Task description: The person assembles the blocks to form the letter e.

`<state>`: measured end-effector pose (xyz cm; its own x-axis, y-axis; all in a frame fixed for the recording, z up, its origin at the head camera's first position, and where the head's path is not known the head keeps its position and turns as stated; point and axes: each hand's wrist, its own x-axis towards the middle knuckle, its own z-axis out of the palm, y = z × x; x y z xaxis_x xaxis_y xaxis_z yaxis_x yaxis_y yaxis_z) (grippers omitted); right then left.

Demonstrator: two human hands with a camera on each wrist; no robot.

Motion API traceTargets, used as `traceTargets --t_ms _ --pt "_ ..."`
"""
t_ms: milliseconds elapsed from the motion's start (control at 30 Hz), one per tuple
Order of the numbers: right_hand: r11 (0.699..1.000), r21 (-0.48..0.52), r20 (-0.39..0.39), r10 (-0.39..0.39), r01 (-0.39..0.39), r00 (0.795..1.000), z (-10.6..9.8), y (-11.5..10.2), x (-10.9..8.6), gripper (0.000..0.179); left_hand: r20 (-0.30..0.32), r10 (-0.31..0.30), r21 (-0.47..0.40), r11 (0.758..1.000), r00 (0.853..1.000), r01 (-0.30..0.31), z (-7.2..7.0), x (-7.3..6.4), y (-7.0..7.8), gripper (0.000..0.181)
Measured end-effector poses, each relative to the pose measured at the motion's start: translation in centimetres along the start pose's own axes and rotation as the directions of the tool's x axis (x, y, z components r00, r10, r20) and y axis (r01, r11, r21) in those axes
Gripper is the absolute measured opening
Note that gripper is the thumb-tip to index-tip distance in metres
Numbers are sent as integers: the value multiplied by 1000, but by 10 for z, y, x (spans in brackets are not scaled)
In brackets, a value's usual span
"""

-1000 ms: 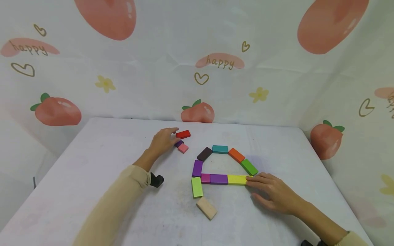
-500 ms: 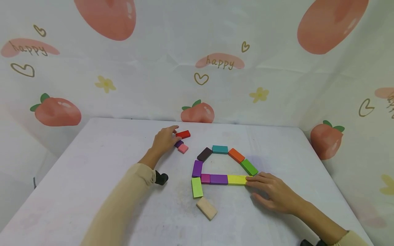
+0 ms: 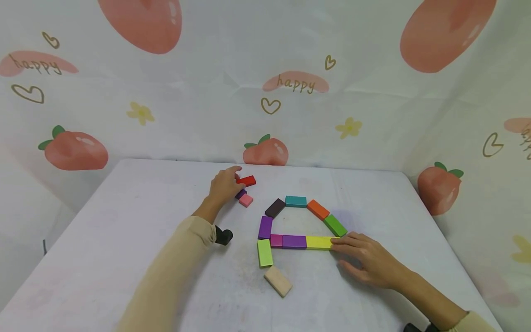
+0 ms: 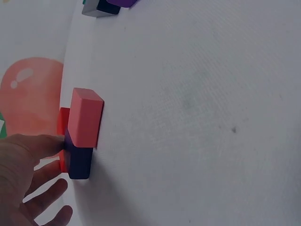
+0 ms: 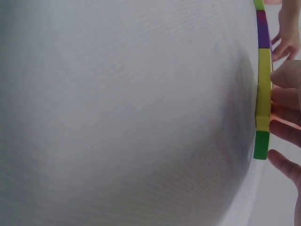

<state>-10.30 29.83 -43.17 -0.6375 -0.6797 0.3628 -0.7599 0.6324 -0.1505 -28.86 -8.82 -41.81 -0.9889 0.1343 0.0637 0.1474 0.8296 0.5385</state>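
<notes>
At the back of the table my left hand (image 3: 224, 186) reaches round the left end of a red block (image 3: 248, 180), thumb and index finger apart on either side of it. Just in front of that block lie a dark purple block (image 4: 79, 162) and a pink block (image 3: 246, 201), end to end. In the left wrist view the red block (image 4: 64, 120) is mostly hidden behind these two. My right hand (image 3: 371, 259) rests its extended fingertips on the right end of a yellow block (image 3: 317, 243). Whether either hand bears any weight on its block cannot be seen.
An outline of flat blocks includes black (image 3: 275, 208), teal (image 3: 296, 201), orange (image 3: 318, 209), green (image 3: 335, 225) and purple (image 3: 294, 242) ones. From its left corner, a lime block (image 3: 265, 253) and a bare wood block (image 3: 278, 281) run towards me. A printed cloth (image 3: 199, 115) hangs behind the table.
My left hand has shifted slightly farther back and to the right, closer about the red block's end. My right hand and the blocks have stayed where they were.
</notes>
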Motion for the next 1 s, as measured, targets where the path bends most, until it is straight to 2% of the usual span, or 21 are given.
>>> traceTargets --t_ms 400,600,833,1000 --pt "1000 17 -19 -7 7 1000 1 0 0 42 2 -51 -69 996 999 51 2 3 1 55" --pt "1000 12 -11 0 0 1000 2 0 -1 43 6 -34 -83 996 999 34 7 4 -3 57" --pt "1000 5 -5 15 -15 1000 2 0 -1 43 16 6 -124 992 1000 -4 12 5 -6 58" --pt "1000 8 -17 4 -4 1000 2 -1 0 43 15 12 -174 985 1000 -9 12 4 -10 56"
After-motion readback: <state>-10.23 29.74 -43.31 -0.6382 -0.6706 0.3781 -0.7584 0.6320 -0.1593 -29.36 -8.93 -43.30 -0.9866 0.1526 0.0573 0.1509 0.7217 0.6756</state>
